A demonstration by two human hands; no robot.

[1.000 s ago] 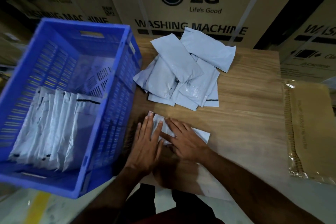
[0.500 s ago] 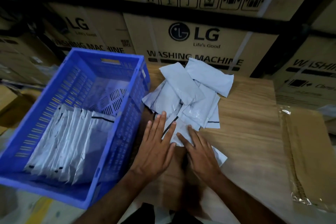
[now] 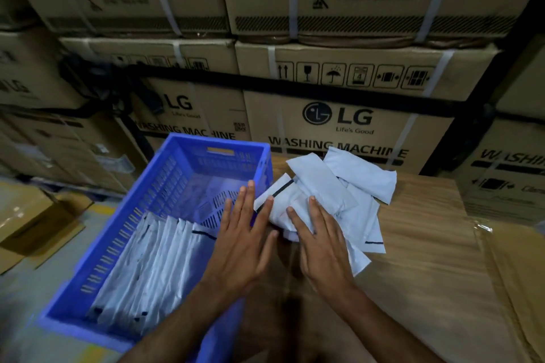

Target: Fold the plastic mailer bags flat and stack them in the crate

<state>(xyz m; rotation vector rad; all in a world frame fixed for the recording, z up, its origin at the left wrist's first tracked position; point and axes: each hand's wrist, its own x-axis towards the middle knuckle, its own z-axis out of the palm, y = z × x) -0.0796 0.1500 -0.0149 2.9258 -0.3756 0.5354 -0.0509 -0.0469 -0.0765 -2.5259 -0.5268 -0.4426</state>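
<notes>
A blue perforated plastic crate (image 3: 165, 203) stands at the left end of a wooden table top (image 3: 427, 259), and every place here is given from that crate. Inside it, against the near wall, a row of folded pale grey plastic mailer bags (image 3: 153, 268) stands packed edge to edge, each leaning slightly; the far half of the crate floor is bare. Just to the right of the crate, on the wood, lies a loose heap of unfolded pale grey mailer bags (image 3: 342, 194), overlapping at different angles, some showing a dark sealing strip. The left hand (image 3: 244, 239) is spread flat with straight fingers over the crate's right wall, its fingertips meeting the left edge of one crumpled mailer bag (image 3: 283, 203) at the near side of the heap. The right hand (image 3: 321, 242), also flat and wide with fingers straight, presses down on that same bag. Behind the crate rise stacked brown cardboard washing machine cartons (image 3: 339, 118), bound with pale straps.
</notes>
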